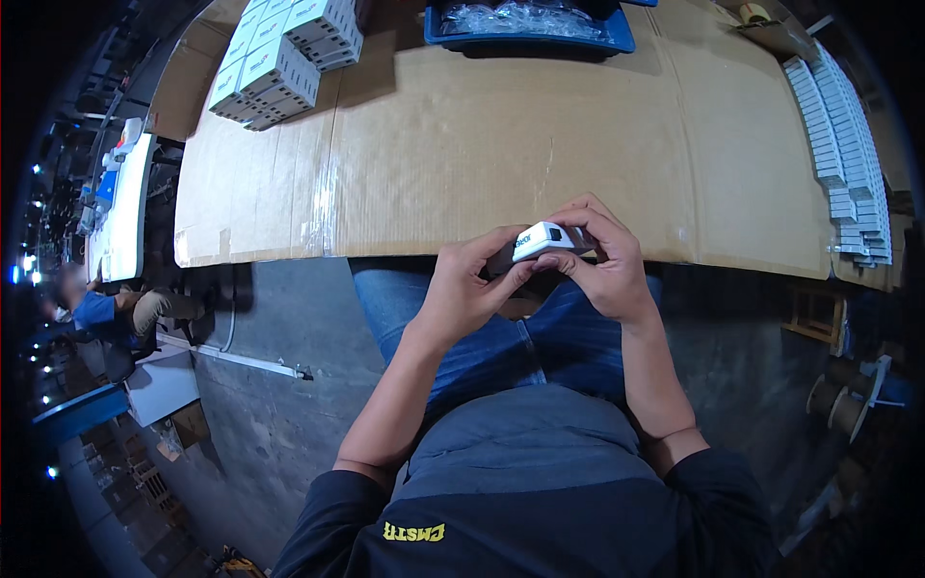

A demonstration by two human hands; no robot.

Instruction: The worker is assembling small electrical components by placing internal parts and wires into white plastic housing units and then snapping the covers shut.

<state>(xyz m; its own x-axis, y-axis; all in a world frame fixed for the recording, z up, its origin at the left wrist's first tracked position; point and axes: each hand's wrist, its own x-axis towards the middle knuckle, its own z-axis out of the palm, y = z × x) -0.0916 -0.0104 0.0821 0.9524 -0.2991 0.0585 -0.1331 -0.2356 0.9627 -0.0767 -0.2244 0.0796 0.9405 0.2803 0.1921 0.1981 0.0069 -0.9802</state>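
Observation:
Both hands hold a small white box [545, 241] with dark print and a dark square on its end, just over the table's near edge. My left hand [469, 281] grips its left side, thumb along the near face. On the other side my right hand [609, 258] has its fingers curled over the top and its thumb pressed against the near lower edge. My fingers hide part of the box. Below it are my lap and blue jeans.
The table [482, 154] is covered with brown cardboard. Stacked white boxes [279, 72] stand at the far left, and rows of white boxes [836, 144] line the right edge. A blue tray [530, 44] at the far side holds clear plastic packets. Another person [106, 310] sits at left.

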